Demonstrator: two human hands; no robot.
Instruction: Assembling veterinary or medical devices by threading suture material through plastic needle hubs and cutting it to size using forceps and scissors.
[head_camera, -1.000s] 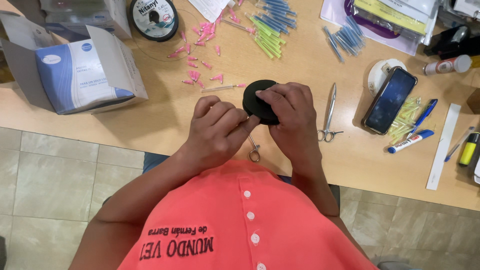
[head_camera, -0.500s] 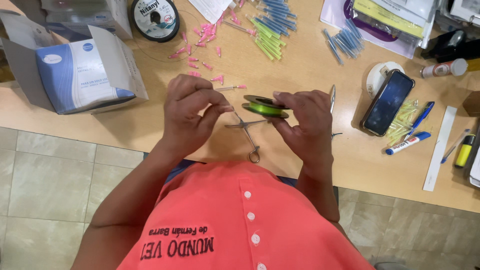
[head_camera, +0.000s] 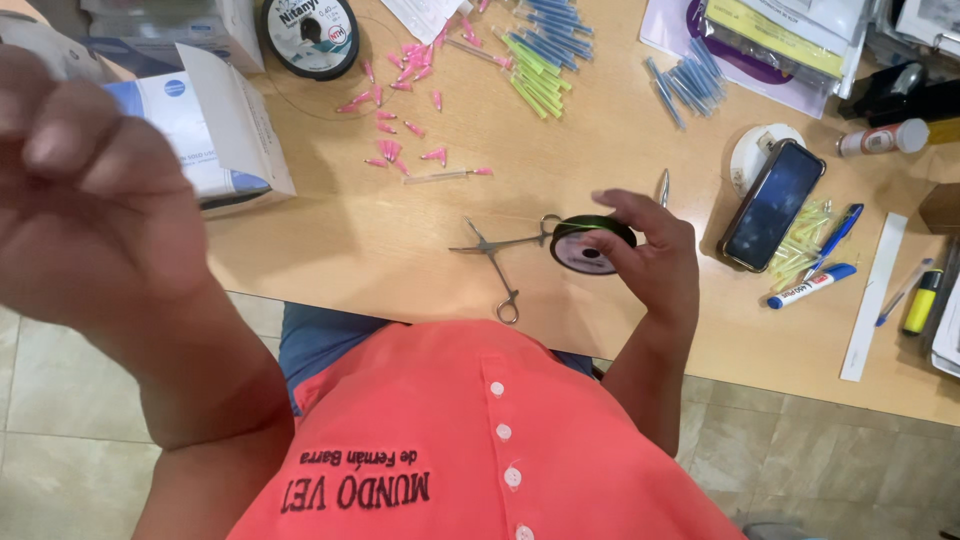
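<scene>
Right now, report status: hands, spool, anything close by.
Right hand grips green spool over wooden table. Left hand raised near camera, blurred, hold unclear. Metal forceps lie beside spool; phone to its right.

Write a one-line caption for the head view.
Right hand holds a green line spool beside metal forceps on the wooden table; left hand raised, blurred.

The person's left hand (head_camera: 95, 190) is raised close to the camera at nine o'clock, blurred, fingers loosely curled. The right hand (head_camera: 645, 255) sits low at three o'clock, fingers pinched, forearm angled back toward the body.
</scene>
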